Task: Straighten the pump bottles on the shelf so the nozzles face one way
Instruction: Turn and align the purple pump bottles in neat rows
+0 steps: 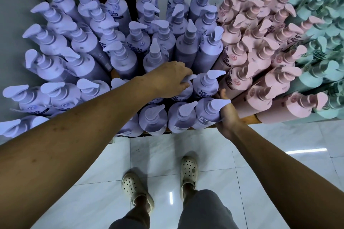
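Right grip: at the lower centre-right of the frame, our right grip point(228, 117) wraps the side of the front-row purple bottle point(205, 113), which stands at the shelf edge point(249, 118).
Left grip: just beyond, our left grip point(167, 82) closes over the pump head of the second-row purple bottle point(183, 93). Its nozzle tip pokes out to the right.
Risk: the bottles stand shoulder to shoulder, so we judge that a turning nozzle could catch a neighbour's pump and twist or tip it. A front bottle could then drop onto the tiled floor point(279, 154).
Slip: the pump may spin on its collar while the body stays put.
Shapes: tall round matte plastic cylinders with stepped collars, flat beak-like nozzles and printed labels.
Farther rows: the purple bottles point(55, 29) at upper left point in mixed directions. The pink bottles point(260, 89) and green bottles point(320, 72) fill the upper right.
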### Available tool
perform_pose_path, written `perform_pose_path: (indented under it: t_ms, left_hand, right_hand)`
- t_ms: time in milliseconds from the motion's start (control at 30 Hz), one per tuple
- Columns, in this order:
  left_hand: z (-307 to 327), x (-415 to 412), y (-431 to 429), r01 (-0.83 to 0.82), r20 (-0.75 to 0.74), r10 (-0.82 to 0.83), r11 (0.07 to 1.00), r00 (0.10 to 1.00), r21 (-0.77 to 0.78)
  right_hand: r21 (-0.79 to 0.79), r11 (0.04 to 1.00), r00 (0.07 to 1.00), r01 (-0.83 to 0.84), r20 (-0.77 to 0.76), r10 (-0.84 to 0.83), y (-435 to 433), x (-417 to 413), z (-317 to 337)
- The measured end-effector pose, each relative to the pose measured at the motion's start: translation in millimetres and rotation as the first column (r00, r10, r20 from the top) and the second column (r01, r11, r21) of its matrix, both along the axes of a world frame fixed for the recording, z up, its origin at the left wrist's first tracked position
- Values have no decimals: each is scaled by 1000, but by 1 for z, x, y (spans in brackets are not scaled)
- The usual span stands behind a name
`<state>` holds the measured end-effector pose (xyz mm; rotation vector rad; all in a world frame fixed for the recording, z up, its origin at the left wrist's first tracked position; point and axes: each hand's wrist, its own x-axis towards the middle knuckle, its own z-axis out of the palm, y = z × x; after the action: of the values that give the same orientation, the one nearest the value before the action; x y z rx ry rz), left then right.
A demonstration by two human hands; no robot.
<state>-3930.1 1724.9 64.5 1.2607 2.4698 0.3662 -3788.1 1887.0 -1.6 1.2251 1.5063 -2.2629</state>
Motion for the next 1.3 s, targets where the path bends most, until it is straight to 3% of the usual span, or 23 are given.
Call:
perform_pose_path:
  t_ms: [167,233,400,467,567,700,733,833,900,1100,1233,1300]
  left_hand:
    - [-3,3,-1,-20,19,20,1000,1000,16]
    - [1,3,-5,-29,56,27,999,998,39]
    - [29,-12,-40,-139,93,120,964,988,229]
    - [42,-23,-62,-220,94,202,933,975,284]
    - [56,-40,-101,-375,49,377,884,925,279]
    - [63,-55,-163,-584,-34,595,797,803,153]
    - [64,-59,-180,-631,-61,641,765,765,131]
    - [64,-72,-225,-763,-111,766,642,634,77]
    - [61,-80,-249,-800,-127,797,599,591,37]
    - [38,-107,-295,-793,-161,781,608,603,-21]
    - [21,-111,-306,-761,-86,757,647,648,-44]
    - [19,-115,-306,-761,-81,757,647,648,-42]
  right_hand:
    - [8,998,998,-67,10,67,13,2,1]
    - [30,997,996,-66,-58,68,21,0,12]
    - [257,956,944,139,-328,-49,26,-17,65]
    - [368,926,933,82,-356,59,23,-30,87]
    - [648,740,910,-180,-176,376,9,-58,112]
    - [900,274,813,-338,132,567,-31,-95,129]
    - [915,216,780,-341,148,608,-46,-105,132]
    - [874,200,677,-444,181,714,-96,-137,136]
    - [867,132,616,-481,226,755,-129,-158,132]
    - [922,-58,500,-383,260,826,-222,-218,113]
    - [868,-180,335,-463,359,871,-268,-235,99]
    - [843,-224,341,-489,422,840,-281,-244,92]
